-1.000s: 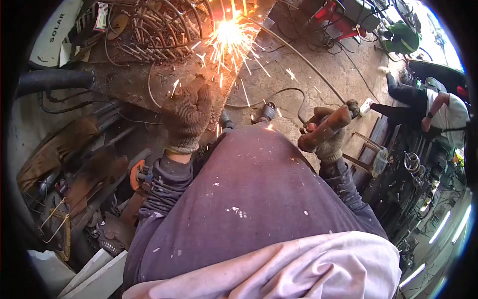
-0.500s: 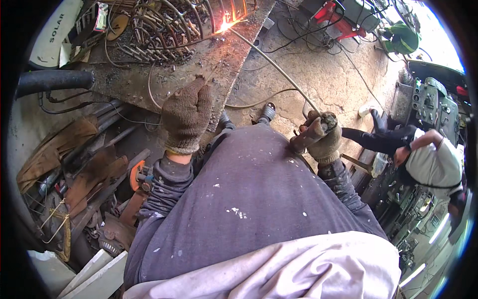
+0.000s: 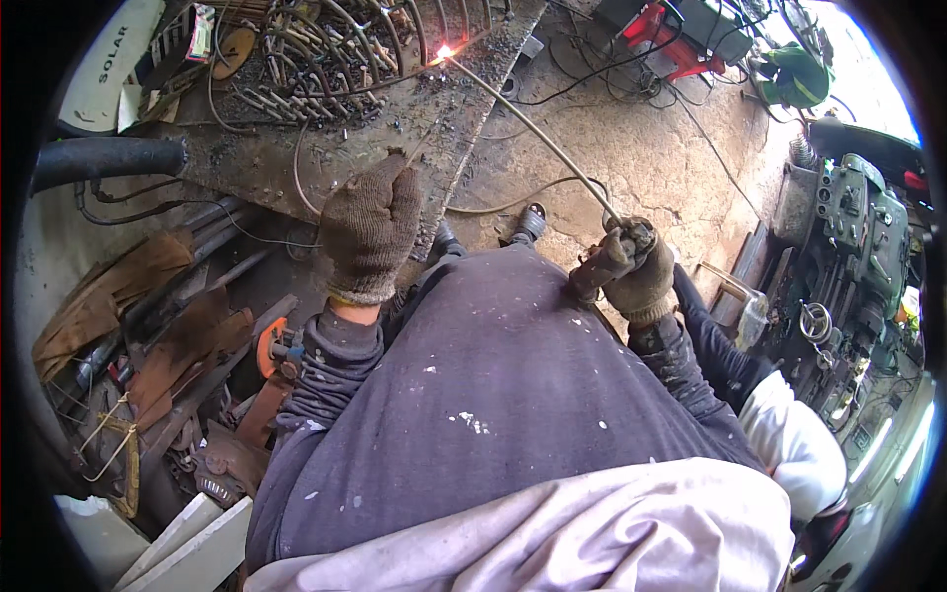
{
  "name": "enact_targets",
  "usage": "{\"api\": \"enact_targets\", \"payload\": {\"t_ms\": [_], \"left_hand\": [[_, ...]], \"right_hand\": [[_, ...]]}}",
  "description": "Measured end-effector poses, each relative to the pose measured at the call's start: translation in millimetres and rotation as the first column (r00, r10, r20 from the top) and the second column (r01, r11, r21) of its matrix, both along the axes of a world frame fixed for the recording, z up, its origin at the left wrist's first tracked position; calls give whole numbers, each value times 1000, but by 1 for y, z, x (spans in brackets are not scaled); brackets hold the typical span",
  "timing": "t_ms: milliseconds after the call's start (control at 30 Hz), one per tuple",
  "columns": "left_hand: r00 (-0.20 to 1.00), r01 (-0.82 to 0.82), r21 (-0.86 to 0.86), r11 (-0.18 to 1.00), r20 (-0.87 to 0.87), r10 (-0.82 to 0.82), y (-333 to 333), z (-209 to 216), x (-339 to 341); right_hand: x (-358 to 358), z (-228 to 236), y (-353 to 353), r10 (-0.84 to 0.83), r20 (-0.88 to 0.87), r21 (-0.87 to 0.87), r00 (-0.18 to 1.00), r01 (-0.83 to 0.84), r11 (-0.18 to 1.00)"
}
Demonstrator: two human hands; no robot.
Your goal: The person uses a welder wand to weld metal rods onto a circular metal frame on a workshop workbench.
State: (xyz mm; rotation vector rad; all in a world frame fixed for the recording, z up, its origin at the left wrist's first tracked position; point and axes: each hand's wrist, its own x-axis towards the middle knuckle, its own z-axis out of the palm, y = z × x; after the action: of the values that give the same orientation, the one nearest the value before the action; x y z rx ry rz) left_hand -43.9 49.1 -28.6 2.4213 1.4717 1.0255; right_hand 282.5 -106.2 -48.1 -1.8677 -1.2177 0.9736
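My right hand (image 3: 639,271), in a worn brown knit glove, is closed round the near end of a long-necked torch (image 3: 538,133). The torch's slim metal tube slants up and left to a bright glowing spot (image 3: 444,51). That spot lies at the foot of a row of curved metal bars (image 3: 390,35) on the metal table (image 3: 256,163). My left hand (image 3: 370,232), gloved the same way, is closed above the table's near edge. A thin line runs up from its fingertips, too faint to name.
Many short metal pieces (image 3: 316,104) lie piled on the table. Pipes and brown cloths (image 3: 118,286) crowd the left floor. A green machine (image 3: 858,222) stands at the right, with a co-worker in a white top (image 3: 789,439) close by my right arm. Cables trail across the floor.
The orange flare and sparks have shrunk to a small bright spot. My right hand has shifted slightly left with the torch; my left stays put. The co-worker has moved nearer, behind my right arm.
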Motion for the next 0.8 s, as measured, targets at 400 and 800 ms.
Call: {"api": "enact_targets", "payload": {"t_ms": [400, 800], "left_hand": [[999, 39, -65, 997, -33, -41, -5, -21, -14], [982, 95, -29, 995, -160, -98, -1, -12, -12]], "right_hand": [[-12, 47, 19, 228, 528, 216, 818, -390, 895], [-10, 26, 7, 149, 400, 199, 904, -245, 949]]}}
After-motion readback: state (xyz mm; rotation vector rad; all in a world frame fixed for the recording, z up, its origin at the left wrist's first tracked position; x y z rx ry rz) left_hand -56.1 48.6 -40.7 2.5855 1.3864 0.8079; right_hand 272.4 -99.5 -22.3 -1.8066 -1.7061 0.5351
